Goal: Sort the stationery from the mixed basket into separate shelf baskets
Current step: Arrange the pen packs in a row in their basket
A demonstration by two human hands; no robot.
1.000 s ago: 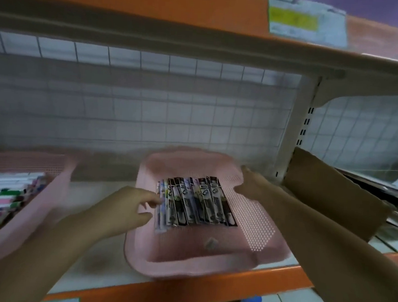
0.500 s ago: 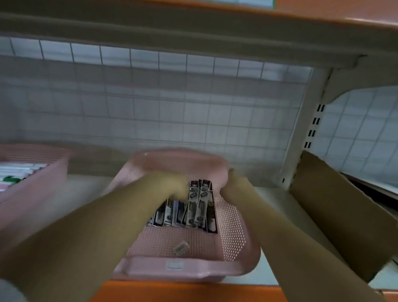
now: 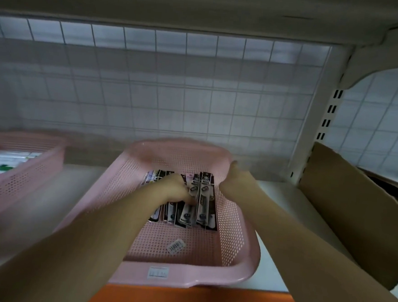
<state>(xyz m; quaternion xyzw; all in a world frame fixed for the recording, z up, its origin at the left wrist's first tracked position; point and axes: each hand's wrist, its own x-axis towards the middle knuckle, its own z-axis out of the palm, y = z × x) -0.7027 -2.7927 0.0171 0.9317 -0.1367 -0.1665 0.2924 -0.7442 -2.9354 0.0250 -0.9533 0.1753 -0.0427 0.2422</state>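
A pink perforated basket sits on the shelf in front of me. It holds a row of dark carded pen packs, standing side by side. My left hand is inside the basket on top of the packs, with fingers curled round some of them. At the basket's far right rim my right hand curls over the edge. A small barcode sticker lies on the basket floor.
A second pink basket with white and coloured pens stands at the left. A brown cardboard sheet leans at the right past the white shelf upright. Behind is a wire grid, and the orange shelf lip runs below.
My left hand has moved from the packs' left edge into the basket and closed on them. My right hand stays at the right rim. The view has dropped closer.
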